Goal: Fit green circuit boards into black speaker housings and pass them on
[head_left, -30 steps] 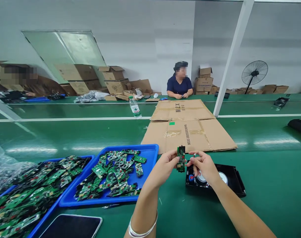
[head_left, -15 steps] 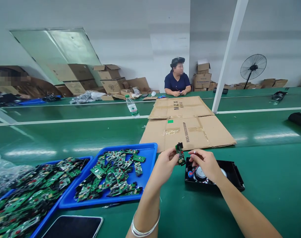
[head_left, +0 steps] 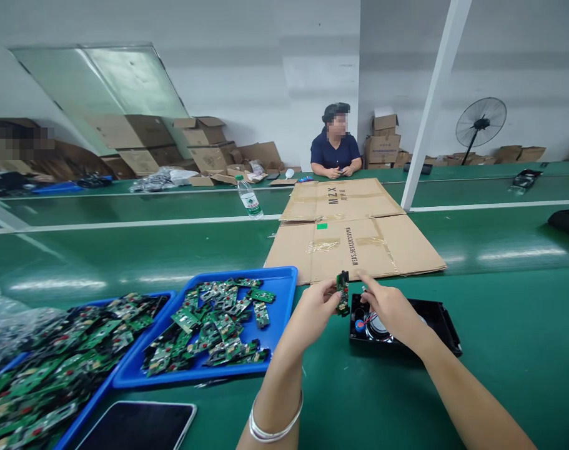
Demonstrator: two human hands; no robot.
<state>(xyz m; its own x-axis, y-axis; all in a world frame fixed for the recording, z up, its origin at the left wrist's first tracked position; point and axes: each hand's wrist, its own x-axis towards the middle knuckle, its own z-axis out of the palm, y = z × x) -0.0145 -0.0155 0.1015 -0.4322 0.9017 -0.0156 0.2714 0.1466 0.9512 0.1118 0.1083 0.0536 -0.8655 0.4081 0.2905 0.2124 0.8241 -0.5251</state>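
My left hand (head_left: 315,312) pinches a small green circuit board (head_left: 343,294) upright by its edge, above the table. Close to its right side, my right hand (head_left: 391,310) has its index finger stretched out, while thumb and other fingers close on a small white wire connector (head_left: 363,289). Below that hand lies a black speaker housing (head_left: 436,319) with a round speaker (head_left: 376,326) inside, partly covered by the hand. Thin red wires (head_left: 369,319) and a blue round part (head_left: 360,325) show at the housing's left end.
Left of me, a blue tray (head_left: 284,312) holds loose circuit boards; a second, fuller blue tray (head_left: 85,403) stands beside it. A tablet (head_left: 138,428) lies in front. Flattened cardboard (head_left: 350,244), a water bottle (head_left: 250,199) and a seated person (head_left: 335,147) are farther back.
The circuit board has turned more edge-on in my left hand. My right hand's index finger has stretched out, and the connector sits slightly lower and left. The view has shifted slightly.
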